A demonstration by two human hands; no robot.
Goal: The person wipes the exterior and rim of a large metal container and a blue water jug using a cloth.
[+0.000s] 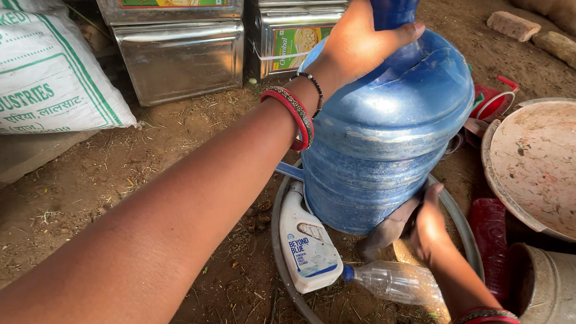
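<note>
Blue water jug (389, 133), a large translucent plastic one with ribbed walls, is held tilted over the dirt floor (110, 187), its neck pointing up and away toward the top of the view. The neck is clasped by the left hand (354, 45), whose fingers are wrapped around it just below the mouth; red and patterned bangles (293, 114) and a thin dark beaded band are worn on that wrist. The jug's lower edge is gripped from underneath by the right hand (424, 224), with the thumb pressed against the blue wall; bangles are seen on that wrist as well, at the bottom edge of the view.

Beneath the jug, a grey hoop-like ring (279, 245) is seen on the ground. Inside it, a white cleaner bottle (307, 244) with a blue label lies on its side, touching the jug's base, and a clear plastic bottle (397, 281) with a blue cap lies just beside it.

To the right, a broad, dusty round metal pan (546, 166) is seen, with a metal bucket (557, 287) below it and a red plastic object (491, 235) between pan and jug. Behind, 2 shiny square tins (179, 57) stand against the wall, and a white woven sack (36, 68) with green print rests at the left. 2 bricks (539, 35) lie on the dirt at the upper right.
</note>
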